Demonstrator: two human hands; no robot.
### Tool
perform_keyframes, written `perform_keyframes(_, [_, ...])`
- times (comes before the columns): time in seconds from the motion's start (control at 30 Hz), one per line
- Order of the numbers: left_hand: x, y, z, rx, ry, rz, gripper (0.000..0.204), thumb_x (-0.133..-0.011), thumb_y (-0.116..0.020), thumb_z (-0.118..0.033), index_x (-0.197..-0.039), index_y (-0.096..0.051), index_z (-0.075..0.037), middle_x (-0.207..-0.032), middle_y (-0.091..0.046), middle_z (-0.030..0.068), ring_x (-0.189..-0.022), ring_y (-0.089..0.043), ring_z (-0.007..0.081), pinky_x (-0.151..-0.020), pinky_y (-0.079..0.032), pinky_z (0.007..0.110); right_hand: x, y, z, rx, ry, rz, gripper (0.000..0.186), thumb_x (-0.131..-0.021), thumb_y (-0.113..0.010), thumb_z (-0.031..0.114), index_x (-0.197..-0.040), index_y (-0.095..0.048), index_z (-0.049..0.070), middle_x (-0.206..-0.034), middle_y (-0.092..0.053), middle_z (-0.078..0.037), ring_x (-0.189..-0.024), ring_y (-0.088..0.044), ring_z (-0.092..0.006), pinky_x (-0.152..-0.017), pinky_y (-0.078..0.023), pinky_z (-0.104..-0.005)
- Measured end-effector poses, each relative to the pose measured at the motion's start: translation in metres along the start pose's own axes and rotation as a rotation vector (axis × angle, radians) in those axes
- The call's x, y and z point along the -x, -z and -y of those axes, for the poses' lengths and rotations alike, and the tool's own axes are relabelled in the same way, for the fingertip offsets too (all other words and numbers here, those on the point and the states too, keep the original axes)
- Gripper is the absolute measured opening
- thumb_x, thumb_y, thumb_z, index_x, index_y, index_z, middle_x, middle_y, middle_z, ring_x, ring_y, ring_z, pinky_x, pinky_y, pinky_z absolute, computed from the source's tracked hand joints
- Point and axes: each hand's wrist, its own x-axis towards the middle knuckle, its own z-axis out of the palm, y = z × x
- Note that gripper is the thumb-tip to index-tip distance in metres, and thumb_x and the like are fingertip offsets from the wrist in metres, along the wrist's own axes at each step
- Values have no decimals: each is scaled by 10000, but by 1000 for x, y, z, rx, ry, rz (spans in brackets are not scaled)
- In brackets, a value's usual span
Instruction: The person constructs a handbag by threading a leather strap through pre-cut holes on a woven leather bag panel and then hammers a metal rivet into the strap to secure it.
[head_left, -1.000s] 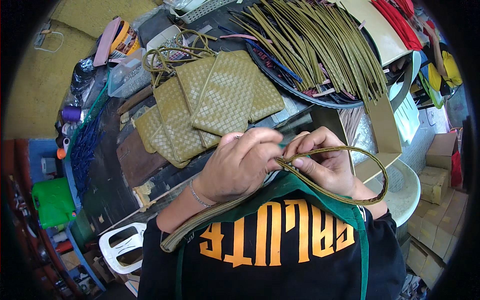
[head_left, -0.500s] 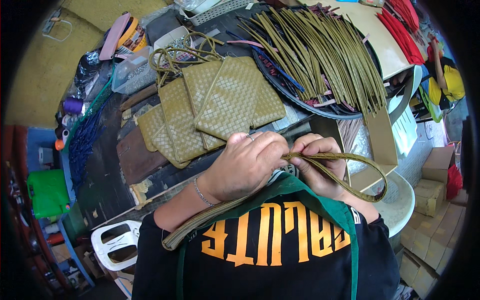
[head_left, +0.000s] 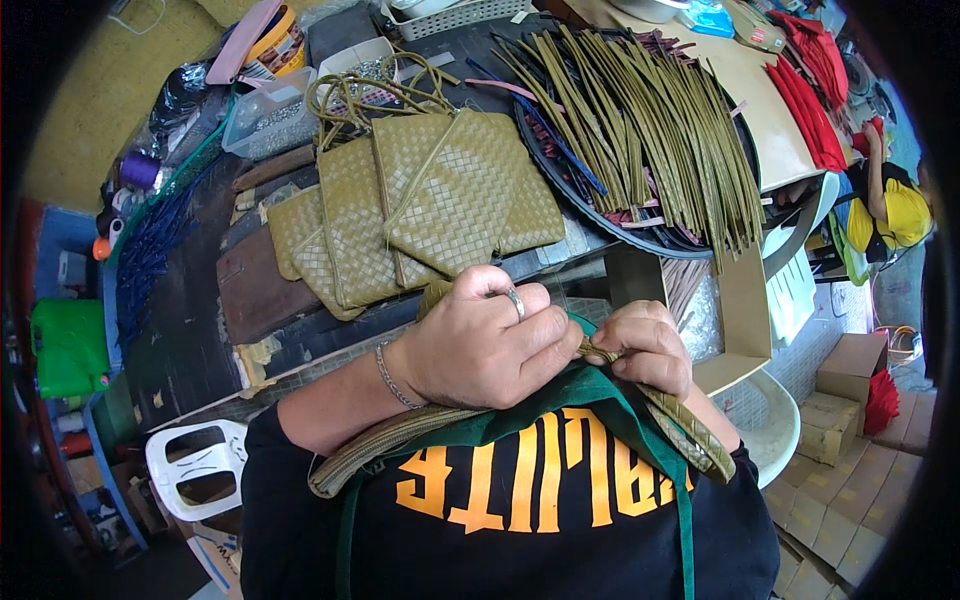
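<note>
Both hands work on one olive woven leather strap close to my chest. My left hand (head_left: 480, 345), with a ring and a thin bracelet, is closed over the strap (head_left: 690, 430) near its middle. My right hand (head_left: 650, 345) pinches the same strap just to the right. The strap runs down to the right over my green apron (head_left: 560, 400), and its other end trails left under my left forearm. Just beyond my hands on the dark workbench (head_left: 190, 330) lie several flat olive woven bags (head_left: 440, 200).
A round tray (head_left: 560, 170) holds a fan of olive leather strips (head_left: 650, 120) at the upper right. Red strips (head_left: 810, 90) lie further right. Clear boxes (head_left: 265, 110) sit at the bench's far left. A white plastic chair (head_left: 195, 465) stands lower left, cardboard boxes (head_left: 850, 390) right.
My hands have drawn closer together and nearer to my chest. The open loop of strap seen earlier at the right now lies flatter against the apron.
</note>
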Motion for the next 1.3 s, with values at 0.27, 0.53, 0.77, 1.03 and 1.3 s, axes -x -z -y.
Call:
perform_keyframes(0.27, [4, 10, 1, 78, -13, -124, 101, -625, -589, -163, -689, -528, -113, -673, -457, -33, -649, -472, 101, -615, -325, 278, -10, -12, -5, -277, -116, -31, 302, -624, -635, -75, -739, -412, 93, -703, -570, -78, -589, -529, -187, -527, -395, -283])
perform_keyframes(0.53, [37, 52, -8, -12, 249, -137, 104, -678, -604, -159, -728, -557, -81, -682, -479, -21, -681, -494, 114, -680, -338, 267, -77, -34, -39, -715, -237, 544, 239, -631, -703, 52, -821, -559, 42, -807, -577, -111, -731, -566, -235, -630, -453, -313])
perform_keyframes(0.77, [84, 104, -15, -187, 506, -91, 132, -699, -614, -182, -766, -562, -81, -694, -487, -31, -669, -487, 97, -697, -341, 263, -168, -144, -140, -356, -496, 621, 221, -685, -661, 135, -850, -576, 15, -822, -581, -74, -778, -558, -144, -675, -441, -281])
perform_keyframes(1.03, [147, 161, -1, -300, 704, -9, 116, -701, -614, -161, -787, -580, -90, -705, -496, -34, -683, -494, 90, -718, -343, 263, -250, -300, -269, 272, -219, 677, 112, -685, -524, 66, -722, -604, -3, -761, -589, -192, -693, -586, -303, -637, -463, -360])
perform_keyframes(1.3, [198, 178, 40, -228, 735, -32, 149, -658, -640, -140, -783, -595, -72, -722, -536, -15, -661, -526, 97, -705, -332, 262, -213, -387, -359, 611, -425, 1022, 146, -686, -508, 128, -756, -630, 93, -825, -605, -137, -774, -583, -292, -685, -460, -370])
